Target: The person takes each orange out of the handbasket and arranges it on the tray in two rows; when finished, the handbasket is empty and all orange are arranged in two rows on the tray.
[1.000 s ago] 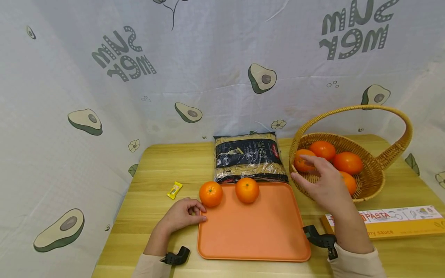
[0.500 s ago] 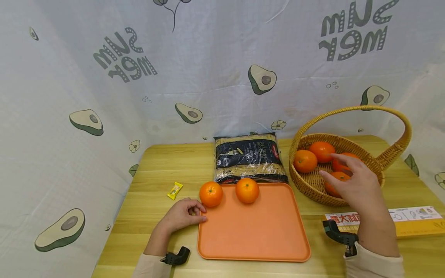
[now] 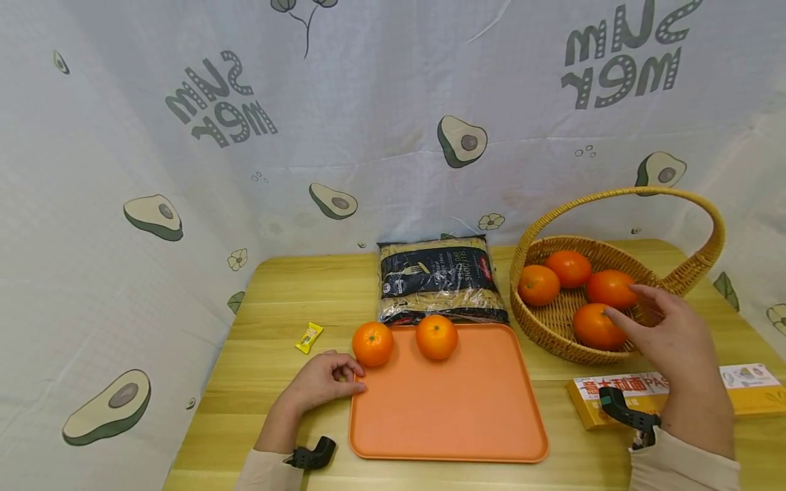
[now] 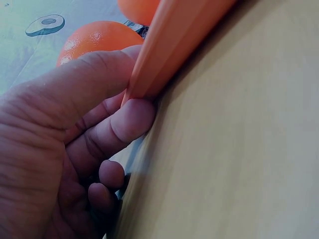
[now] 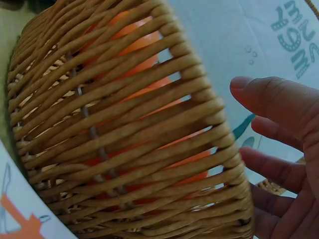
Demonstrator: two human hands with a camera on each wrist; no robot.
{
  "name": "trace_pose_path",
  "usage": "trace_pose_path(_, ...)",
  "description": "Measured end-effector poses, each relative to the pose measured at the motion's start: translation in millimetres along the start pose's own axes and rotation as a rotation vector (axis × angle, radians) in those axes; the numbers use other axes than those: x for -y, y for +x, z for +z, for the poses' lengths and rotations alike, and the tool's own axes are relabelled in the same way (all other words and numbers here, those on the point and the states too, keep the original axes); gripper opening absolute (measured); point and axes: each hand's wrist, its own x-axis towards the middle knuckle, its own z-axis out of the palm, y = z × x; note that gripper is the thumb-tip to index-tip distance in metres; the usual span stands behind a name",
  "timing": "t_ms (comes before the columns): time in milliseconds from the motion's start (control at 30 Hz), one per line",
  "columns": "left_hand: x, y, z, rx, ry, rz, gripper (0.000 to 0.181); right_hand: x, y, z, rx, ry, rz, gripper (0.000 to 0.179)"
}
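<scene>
My left hand (image 3: 325, 378) pinches the left edge of an orange-coloured tray (image 3: 448, 409); in the left wrist view the thumb lies on one side of the rim (image 4: 164, 55) and a finger on the other. Two oranges, a left one (image 3: 372, 344) and a right one (image 3: 437, 337), sit at the tray's far edge. My right hand (image 3: 675, 337) is over the right front of a wicker basket (image 3: 552, 337), thumb and fingers spread, holding nothing. Inside the basket lie an orange (image 3: 539, 285) and smooth orange-red fruits, including a front one (image 3: 599, 326) near my thumb.
A bag of penne pasta (image 3: 439, 279) lies behind the tray. A yellow pasta box (image 3: 746, 402) lies in front of the basket, partly behind my right forearm. A small yellow wrapped sweet (image 3: 309, 337) is left of the tray. The basket's tall handle (image 3: 620, 194) arches over it.
My right hand has moved from the basket's left side to its right front, uncovering the fruits on the left. The left hand and the tray have stayed put.
</scene>
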Motion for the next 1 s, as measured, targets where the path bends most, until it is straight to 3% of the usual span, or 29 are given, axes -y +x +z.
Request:
trace_pose_path(267,0.0,-0.5,-0.1,0.0,0.028,-0.005,0.016,-6,4.2,4,0.047,-0.043,-0.013,0.081)
trace_pose_path(567,-0.8,-1.3,-0.1,0.001,0.027,-0.007,0.017,-8,11.0,9,0.174,-0.11,-0.112,0.086)
trace_pose_path(1000,-1.0,-0.5,-0.3,-0.005,0.023,-0.005,0.017,0,10.9,18,0.132,-0.153,-0.187,0.082)
